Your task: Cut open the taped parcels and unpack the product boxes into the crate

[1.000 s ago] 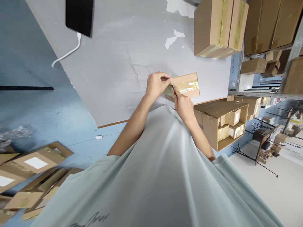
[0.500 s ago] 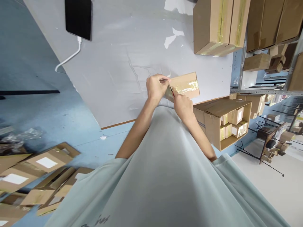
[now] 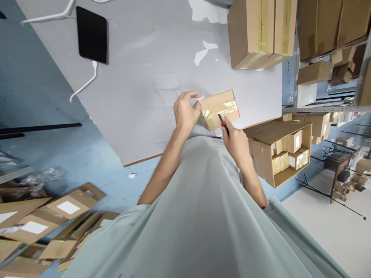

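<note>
A small cardboard box (image 3: pixel 216 102), with shiny clear-yellow tape along its top, rests slightly turned on the grey table near my body. My right hand (image 3: pixel 237 143) is closed around a black and red utility knife (image 3: pixel 224 124), whose tip points at the box's near side. At the box's left end is my left hand (image 3: pixel 186 112), its thumb and curled forefinger apart, the thumb at the box edge. A small white scrap (image 3: pixel 200 98) shows by those fingertips; whether they touch it is unclear.
A black phone (image 3: pixel 92 35) on a white cable lies at the table's left. Two taller taped cartons (image 3: pixel 255 34) stand at the back right. Beside the table, an open carton (image 3: pixel 261 143) holds several small boxes. Flattened cardboard (image 3: pixel 60 216) lies on the floor at lower left.
My right hand and the knife have drawn back to the right from the box's left end. My left forefinger and thumb have parted, uncovering that end and a white scrap.
</note>
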`<state>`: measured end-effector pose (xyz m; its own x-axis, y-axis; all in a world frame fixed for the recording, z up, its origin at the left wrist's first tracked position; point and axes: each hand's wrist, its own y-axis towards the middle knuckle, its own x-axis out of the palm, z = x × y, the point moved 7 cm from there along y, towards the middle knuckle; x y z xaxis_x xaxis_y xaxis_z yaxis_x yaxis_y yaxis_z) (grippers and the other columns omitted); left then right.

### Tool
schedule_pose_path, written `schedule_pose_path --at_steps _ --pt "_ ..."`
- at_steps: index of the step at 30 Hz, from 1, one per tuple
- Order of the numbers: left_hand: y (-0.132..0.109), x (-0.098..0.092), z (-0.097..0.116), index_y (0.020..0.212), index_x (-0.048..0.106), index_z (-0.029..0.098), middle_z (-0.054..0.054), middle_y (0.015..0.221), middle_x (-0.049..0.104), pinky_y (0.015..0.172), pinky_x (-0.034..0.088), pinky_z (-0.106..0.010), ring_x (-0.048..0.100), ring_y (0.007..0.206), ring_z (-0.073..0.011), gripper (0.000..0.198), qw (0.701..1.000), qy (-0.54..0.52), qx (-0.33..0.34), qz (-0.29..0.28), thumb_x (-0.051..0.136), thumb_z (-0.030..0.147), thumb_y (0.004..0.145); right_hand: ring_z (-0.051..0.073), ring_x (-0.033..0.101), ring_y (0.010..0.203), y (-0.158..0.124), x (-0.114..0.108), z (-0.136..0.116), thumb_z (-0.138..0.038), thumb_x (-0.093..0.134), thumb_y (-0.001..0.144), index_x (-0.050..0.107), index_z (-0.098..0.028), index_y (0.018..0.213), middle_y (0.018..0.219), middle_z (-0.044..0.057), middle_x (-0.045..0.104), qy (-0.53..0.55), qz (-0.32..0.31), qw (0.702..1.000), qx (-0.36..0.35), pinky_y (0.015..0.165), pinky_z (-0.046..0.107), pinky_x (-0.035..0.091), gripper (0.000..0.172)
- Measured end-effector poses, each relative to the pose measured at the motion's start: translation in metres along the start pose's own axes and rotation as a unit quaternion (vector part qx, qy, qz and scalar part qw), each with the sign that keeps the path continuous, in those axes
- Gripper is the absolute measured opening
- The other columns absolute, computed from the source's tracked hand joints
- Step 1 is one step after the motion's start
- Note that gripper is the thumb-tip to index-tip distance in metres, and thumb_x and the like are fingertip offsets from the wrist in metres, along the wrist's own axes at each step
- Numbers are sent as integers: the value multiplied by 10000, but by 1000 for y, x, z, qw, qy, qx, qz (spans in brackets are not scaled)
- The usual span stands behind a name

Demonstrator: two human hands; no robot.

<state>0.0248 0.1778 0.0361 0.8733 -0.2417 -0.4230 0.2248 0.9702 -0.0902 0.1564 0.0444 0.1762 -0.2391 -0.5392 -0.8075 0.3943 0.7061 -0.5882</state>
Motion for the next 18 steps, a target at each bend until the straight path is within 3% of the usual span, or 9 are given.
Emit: schedule_pose_path --at_steps 3,6,9,12,18 --pt "-5 22 33 1393 755 277 -105 1517 743 1370 456 -565 617 1551 -348 342 994 37 97 -22 669 297 1063 380 839 1123 16 -1 43 -331 385 1205 478 -199 1772 1289 175 869 47 62 997 25 976 452 642 590" --pt "-17 62 64 1445 740 283 -113 1635 681 1448 293 -655 451 1707 -379 369 976 70 181 -100 627 410 1117 382 825 1208 39 5 76 -283 378 1171 505 -157 1735 1396 203 832 91 105 990 8 1019 475 645 592" --pt "-25 93 75 1539 696 275 -138 1741 597 1454 167 -749 329 1770 -425 489 962 101 207 -147 601 526 1130 377 807 1256 59 6 94 -308 354 1169 525 -141 1719 1456 218 802 128 140 981 -33 1062 494 643 600" --pt "-26 103 71 1625 641 292 -135 1817 515 1449 107 -778 283 1787 -438 559 960 127 196 -158 569 552 1136 366 794 1261 72 5 97 -310 353 1171 538 -145 1724 1448 216 794 138 140 978 -71 1087 480 632 606" --pt "-23 98 70 1618 665 350 -93 1826 513 1469 82 -733 304 1782 -429 546 962 147 163 -165 606 529 1105 341 755 1298 89 2 86 -276 331 1190 474 -185 1788 1544 203 710 100 66 989 -89 1075 425 610 622"
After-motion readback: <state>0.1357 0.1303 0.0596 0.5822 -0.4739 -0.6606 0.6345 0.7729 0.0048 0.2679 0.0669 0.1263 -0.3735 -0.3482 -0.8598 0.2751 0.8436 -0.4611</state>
